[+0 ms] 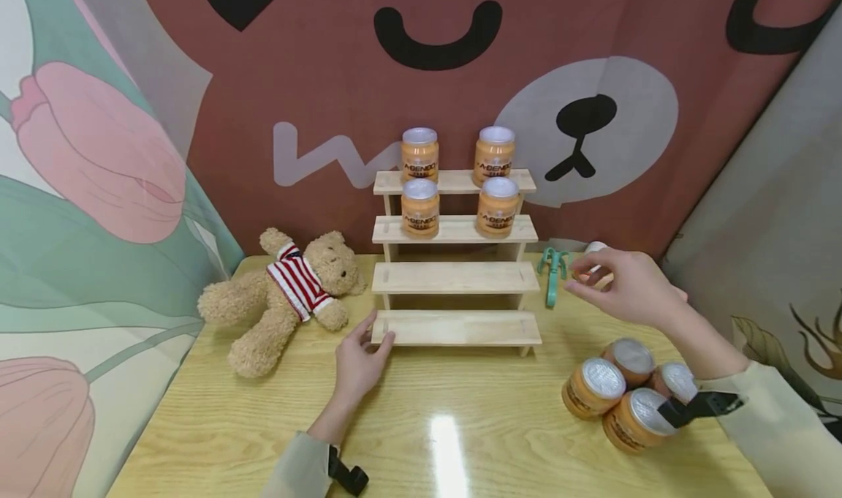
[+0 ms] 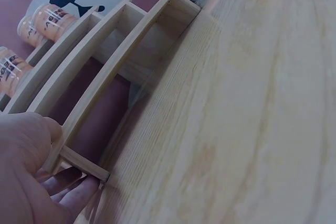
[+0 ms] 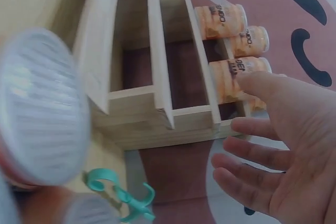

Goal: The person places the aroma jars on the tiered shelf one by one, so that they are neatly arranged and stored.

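Wooden stepped rack (image 1: 456,278) stands mid-table; left hand (image 1: 358,359) steadies its bottom-left corner w/ relaxed fingers. Right hand (image 1: 628,287) hovers by the green clip (image 1: 551,271), fingers loose, holding nothing. Risk: a sideways nudge could topple the jars (image 1: 498,207) on the upper steps.

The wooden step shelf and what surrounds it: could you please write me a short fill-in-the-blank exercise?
The wooden step shelf carries ____ orange jars.
The left hand touches the shelf's ____ step.
The teddy bear wears a red-and-white ____ top.
The green clip lies to the shelf's ____.
Missing words: four; lowest; striped; right
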Demonstrator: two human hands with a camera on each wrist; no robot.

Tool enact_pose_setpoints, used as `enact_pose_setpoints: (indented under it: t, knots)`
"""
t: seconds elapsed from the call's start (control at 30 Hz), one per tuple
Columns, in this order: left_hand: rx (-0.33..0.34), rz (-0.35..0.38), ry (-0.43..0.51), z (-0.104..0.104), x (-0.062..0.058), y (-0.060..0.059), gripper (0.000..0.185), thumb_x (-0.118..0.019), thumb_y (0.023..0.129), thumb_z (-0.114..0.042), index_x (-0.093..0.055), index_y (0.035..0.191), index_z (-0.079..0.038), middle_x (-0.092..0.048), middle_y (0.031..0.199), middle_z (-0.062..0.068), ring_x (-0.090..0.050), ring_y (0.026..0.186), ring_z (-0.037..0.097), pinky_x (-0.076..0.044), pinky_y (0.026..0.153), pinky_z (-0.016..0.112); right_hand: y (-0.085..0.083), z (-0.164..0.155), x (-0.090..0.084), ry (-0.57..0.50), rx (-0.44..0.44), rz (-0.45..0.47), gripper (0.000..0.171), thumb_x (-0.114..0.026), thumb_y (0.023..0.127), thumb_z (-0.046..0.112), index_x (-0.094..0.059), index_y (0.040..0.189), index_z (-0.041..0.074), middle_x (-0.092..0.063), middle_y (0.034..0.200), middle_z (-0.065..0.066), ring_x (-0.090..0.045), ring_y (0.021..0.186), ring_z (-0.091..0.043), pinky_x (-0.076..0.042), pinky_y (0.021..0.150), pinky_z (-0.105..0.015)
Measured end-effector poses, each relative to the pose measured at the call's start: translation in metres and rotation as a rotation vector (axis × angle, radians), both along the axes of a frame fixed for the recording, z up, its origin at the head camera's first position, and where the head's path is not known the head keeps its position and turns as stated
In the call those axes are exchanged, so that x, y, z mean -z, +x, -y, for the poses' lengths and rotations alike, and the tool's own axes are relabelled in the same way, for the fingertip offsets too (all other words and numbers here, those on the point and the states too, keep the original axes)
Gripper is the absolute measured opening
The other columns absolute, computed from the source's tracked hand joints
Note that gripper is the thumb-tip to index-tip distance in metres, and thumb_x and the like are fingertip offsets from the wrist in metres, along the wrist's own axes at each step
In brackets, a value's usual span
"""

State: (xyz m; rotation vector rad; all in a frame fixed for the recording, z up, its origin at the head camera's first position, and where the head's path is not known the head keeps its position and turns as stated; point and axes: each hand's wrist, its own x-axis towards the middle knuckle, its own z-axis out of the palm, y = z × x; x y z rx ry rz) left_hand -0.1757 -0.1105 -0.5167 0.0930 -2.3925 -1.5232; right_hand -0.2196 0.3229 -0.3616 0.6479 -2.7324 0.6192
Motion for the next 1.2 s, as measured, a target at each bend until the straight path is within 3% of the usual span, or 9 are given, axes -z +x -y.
enact_pose_setpoints:
  t: [0.13,0.23,0.37,0.57,0.8,1.07,1.2]
  knots:
    - [0.001,-0.008,-0.007,0.000,0.000,0.000,0.056,-0.082,0.094,-0.014,-0.063,0.145,0.001,-0.073,0.132,0.025,-0.077,0.103,0.034,-0.066,0.091,0.044,0.010,-0.003,0.008,0.027,-0.027,0.058,0.027,-0.085,0.093,0.031,-0.080,0.113,0.014,-0.079,0.107,-0.003,-0.075,0.082,-0.013,-0.064,0.076,-0.037]
    - [0.000,-0.014,-0.011,-0.001,0.001,0.000,0.056,-0.082,0.094,-0.013,-0.064,0.144,0.002,-0.072,0.134,0.025,-0.077,0.103,0.034,-0.066,0.090,0.043,0.018,-0.007,0.015,0.025,-0.050,0.114,0.028,-0.084,0.093,0.031,-0.079,0.114,0.012,-0.080,0.108,-0.003,-0.075,0.081,-0.011,-0.064,0.075,-0.039]
    - [-0.002,0.001,-0.006,-0.001,0.002,0.001,0.056,-0.082,0.094,-0.014,-0.063,0.145,0.001,-0.072,0.135,0.024,-0.077,0.104,0.034,-0.066,0.091,0.042,0.029,-0.015,0.028,0.029,-0.107,0.202,0.027,-0.085,0.093,0.033,-0.079,0.112,0.015,-0.078,0.107,0.000,-0.072,0.082,-0.006,-0.060,0.062,-0.023]
    - [0.000,0.013,0.009,-0.001,0.000,0.001,0.057,-0.082,0.095,-0.015,-0.062,0.146,-0.001,-0.068,0.142,0.023,-0.076,0.109,0.035,-0.065,0.094,0.044,0.042,-0.022,0.039,0.113,-0.196,0.256,0.029,-0.084,0.092,0.043,-0.078,0.109,0.020,-0.075,0.099,0.012,-0.063,0.076,0.009,-0.056,0.064,-0.022]
    - [-0.006,0.019,0.008,0.000,-0.001,0.001,0.057,-0.082,0.095,-0.015,-0.062,0.147,-0.001,-0.068,0.142,0.022,-0.076,0.110,0.035,-0.065,0.095,0.045,0.050,-0.018,0.040,0.133,-0.246,0.267,0.037,-0.086,0.088,0.049,-0.076,0.110,0.021,-0.070,0.092,0.019,-0.060,0.077,0.007,-0.054,0.064,-0.021]
    - [-0.013,0.025,0.011,-0.001,-0.001,0.001,0.058,-0.082,0.094,-0.015,-0.063,0.147,-0.002,-0.070,0.138,0.022,-0.077,0.106,0.033,-0.065,0.093,0.045,0.053,-0.012,0.039,0.199,-0.274,0.464,0.061,-0.092,0.078,0.056,-0.075,0.120,0.016,-0.071,0.102,0.011,-0.061,0.086,0.003,-0.053,0.066,-0.022]
    - [-0.012,0.019,0.012,-0.001,-0.001,0.001,0.057,-0.082,0.095,-0.016,-0.063,0.146,-0.002,-0.069,0.140,0.022,-0.077,0.107,0.034,-0.065,0.094,0.045,0.054,-0.010,0.038,0.230,-0.272,0.496,0.063,-0.097,0.072,0.050,-0.074,0.118,0.014,-0.069,0.103,0.011,-0.058,0.087,0.001,-0.050,0.067,-0.021]
